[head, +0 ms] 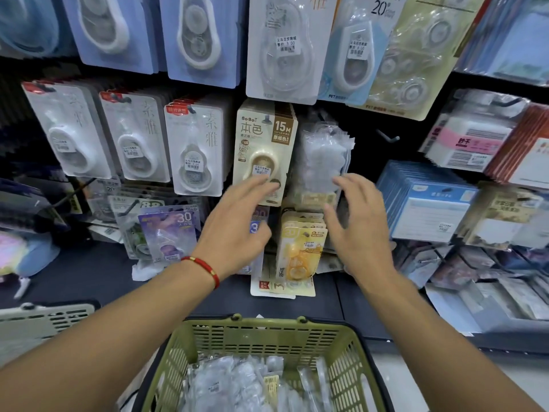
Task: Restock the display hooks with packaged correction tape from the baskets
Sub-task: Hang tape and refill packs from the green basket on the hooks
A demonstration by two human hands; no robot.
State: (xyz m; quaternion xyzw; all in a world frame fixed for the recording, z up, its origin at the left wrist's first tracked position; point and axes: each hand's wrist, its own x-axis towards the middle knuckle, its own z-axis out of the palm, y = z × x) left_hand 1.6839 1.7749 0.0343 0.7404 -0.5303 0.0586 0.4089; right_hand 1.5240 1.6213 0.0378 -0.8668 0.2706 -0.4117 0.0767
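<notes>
The fingers of the left hand (237, 224) are spread and loose, holding nothing, their tips in front of the lower edge of the beige card pack (261, 150) on the wall; the fingers of the right hand (361, 227) are likewise spread and slightly curled, empty, raised just below and in front of the bunch of clear packets (325, 156) hanging on a hook beside that beige pack; neither hand clearly touches anything, though the blur makes contact at the fingertips hard to rule out. A red bracelet (205, 270) circles the left wrist. Further out, rows of carded correction tape fill the wall, and one bare hook (387, 138) sticks out to the right of the clear bunch; below the hands hangs a yellow pack (301, 254), and lower again, between the forearms, the green basket (350, 379) holds a heap of the same clear packets (237, 385), so the stock to hang is mostly down there. By my reading the hands are between packets, empty at the hook; the next move calls for reaching down into the basket, picking out a packet by its top, finding the punched hole and threading it onto the hook without pushing the hanging ones off.
</notes>
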